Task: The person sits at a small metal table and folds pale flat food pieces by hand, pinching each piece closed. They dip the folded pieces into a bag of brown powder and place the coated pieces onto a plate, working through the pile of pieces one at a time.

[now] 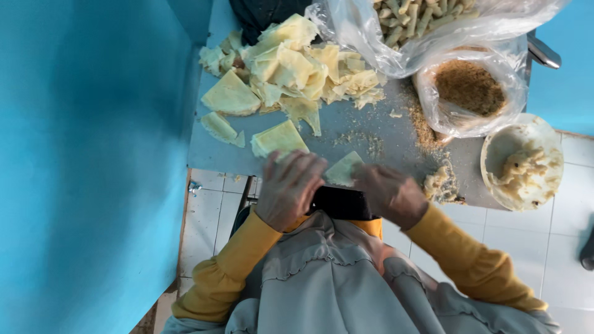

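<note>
Head view: left hand [289, 188] rests at the table [346, 130] edge, fingers together, curled over a pale wrapper [343, 168]. Right hand [390, 193] touches the wrapper's other side; its finger state cannot be told. Wrapper pile [291, 68] lies behind, filling bowl [523, 162] to the right.

Food-prep spot; pastry sheets [281, 65], crumb bag [468, 89], tiled floor [523, 238]

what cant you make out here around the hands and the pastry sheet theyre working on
- Head view, left hand: blurred, and its back hides the fingertips and anything under them.
- Right hand: blurred; it covers one edge of the pale pastry sheet, so the grip is unclear.
- Clear bag of rolled pieces: cut off by the top edge.
- Dark object behind the hands: mostly hidden, kind unclear.
</note>
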The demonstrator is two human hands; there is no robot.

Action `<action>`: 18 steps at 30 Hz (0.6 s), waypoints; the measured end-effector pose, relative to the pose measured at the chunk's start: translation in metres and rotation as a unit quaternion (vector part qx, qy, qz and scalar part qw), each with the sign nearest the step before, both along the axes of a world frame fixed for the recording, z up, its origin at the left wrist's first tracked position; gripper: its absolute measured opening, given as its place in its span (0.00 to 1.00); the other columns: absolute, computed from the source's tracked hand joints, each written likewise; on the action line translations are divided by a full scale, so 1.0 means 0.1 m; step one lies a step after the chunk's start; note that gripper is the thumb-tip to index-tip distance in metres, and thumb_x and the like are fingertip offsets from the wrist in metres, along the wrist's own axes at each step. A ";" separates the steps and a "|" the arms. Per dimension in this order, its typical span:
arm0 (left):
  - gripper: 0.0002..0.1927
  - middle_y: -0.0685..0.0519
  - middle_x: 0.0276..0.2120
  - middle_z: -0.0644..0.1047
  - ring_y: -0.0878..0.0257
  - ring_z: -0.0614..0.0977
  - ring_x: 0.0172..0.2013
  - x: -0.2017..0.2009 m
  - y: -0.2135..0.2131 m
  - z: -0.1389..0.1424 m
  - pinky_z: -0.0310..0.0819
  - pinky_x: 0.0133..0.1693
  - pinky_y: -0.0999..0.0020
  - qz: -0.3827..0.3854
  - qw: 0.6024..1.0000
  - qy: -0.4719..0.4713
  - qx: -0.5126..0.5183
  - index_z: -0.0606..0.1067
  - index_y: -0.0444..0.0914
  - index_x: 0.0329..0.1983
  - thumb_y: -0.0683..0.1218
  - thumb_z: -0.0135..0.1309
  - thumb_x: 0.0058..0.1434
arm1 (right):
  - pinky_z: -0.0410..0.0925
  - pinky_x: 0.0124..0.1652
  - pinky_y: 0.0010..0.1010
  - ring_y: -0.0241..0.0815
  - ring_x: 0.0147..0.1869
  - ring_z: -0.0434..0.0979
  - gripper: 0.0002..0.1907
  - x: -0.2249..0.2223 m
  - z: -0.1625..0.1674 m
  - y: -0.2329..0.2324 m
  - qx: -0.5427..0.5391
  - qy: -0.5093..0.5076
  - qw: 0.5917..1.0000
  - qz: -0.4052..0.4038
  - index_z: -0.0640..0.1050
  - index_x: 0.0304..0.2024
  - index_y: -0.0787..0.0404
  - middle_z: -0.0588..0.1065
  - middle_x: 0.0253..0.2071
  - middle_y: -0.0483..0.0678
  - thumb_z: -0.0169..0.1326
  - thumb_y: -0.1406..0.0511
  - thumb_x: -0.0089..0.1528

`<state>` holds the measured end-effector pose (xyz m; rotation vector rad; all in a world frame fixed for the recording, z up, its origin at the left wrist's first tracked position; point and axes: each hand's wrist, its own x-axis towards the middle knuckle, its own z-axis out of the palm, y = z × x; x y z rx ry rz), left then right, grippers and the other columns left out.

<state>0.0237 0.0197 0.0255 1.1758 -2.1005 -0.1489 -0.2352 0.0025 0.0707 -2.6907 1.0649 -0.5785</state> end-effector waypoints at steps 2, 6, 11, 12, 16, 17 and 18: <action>0.20 0.50 0.58 0.74 0.53 0.70 0.63 -0.12 -0.02 -0.03 0.53 0.67 0.47 -0.071 0.997 -0.007 0.006 0.75 0.42 0.60 0.50 0.59 0.65 | 0.76 0.49 0.38 0.50 0.52 0.81 0.13 -0.06 -0.02 0.15 0.029 -0.037 0.999 -0.028 0.73 0.51 0.64 0.79 0.50 0.53 0.57 0.71 0.63; 0.19 0.50 0.58 0.74 0.52 0.70 0.65 -0.23 -0.11 -0.13 0.55 0.69 0.48 -0.141 0.989 -0.032 0.021 0.76 0.42 0.57 0.50 0.61 0.64 | 0.75 0.50 0.34 0.49 0.55 0.81 0.11 -0.39 0.09 0.40 0.056 -0.114 0.971 -0.202 0.78 0.51 0.62 0.79 0.52 0.52 0.53 0.75 0.68; 0.15 0.51 0.58 0.76 0.55 0.72 0.64 -0.22 -0.16 -0.20 0.62 0.68 0.53 -0.185 0.983 -0.011 0.009 0.77 0.38 0.54 0.46 0.60 0.65 | 0.68 0.60 0.42 0.50 0.58 0.73 0.24 -0.84 0.09 0.79 -0.076 0.012 0.922 -0.380 0.83 0.54 0.56 0.75 0.50 0.48 0.51 0.81 0.61; 0.15 0.51 0.57 0.76 0.55 0.73 0.64 -0.23 -0.16 -0.21 0.63 0.68 0.53 -0.187 0.982 -0.006 0.004 0.77 0.37 0.54 0.46 0.60 0.65 | 0.66 0.63 0.44 0.51 0.59 0.71 0.28 -0.90 0.04 0.87 -0.105 0.064 0.913 -0.389 0.84 0.53 0.54 0.74 0.49 0.48 0.50 0.83 0.58; 0.14 0.51 0.55 0.77 0.54 0.75 0.61 -0.27 -0.18 -0.19 0.68 0.65 0.54 -0.192 0.981 0.024 0.010 0.78 0.36 0.52 0.44 0.61 0.64 | 0.59 0.61 0.40 0.45 0.58 0.67 0.32 -0.98 -0.26 1.07 -0.121 0.150 0.888 -0.417 0.83 0.59 0.43 0.73 0.52 0.43 0.55 0.81 0.61; 0.14 0.50 0.55 0.77 0.54 0.75 0.61 -0.27 -0.19 -0.18 0.68 0.65 0.54 -0.193 0.981 0.025 0.012 0.78 0.35 0.52 0.44 0.61 0.64 | 0.58 0.62 0.39 0.45 0.58 0.67 0.34 -1.00 -0.32 1.10 -0.128 0.183 0.879 -0.421 0.82 0.61 0.41 0.73 0.53 0.43 0.55 0.80 0.60; 0.15 0.50 0.55 0.77 0.53 0.75 0.61 -0.27 -0.19 -0.17 0.69 0.64 0.54 -0.193 0.981 0.025 0.015 0.78 0.35 0.52 0.44 0.61 0.64 | 0.58 0.63 0.39 0.45 0.59 0.67 0.36 -1.02 -0.37 1.11 -0.133 0.216 0.869 -0.424 0.82 0.62 0.40 0.73 0.54 0.43 0.54 0.80 0.58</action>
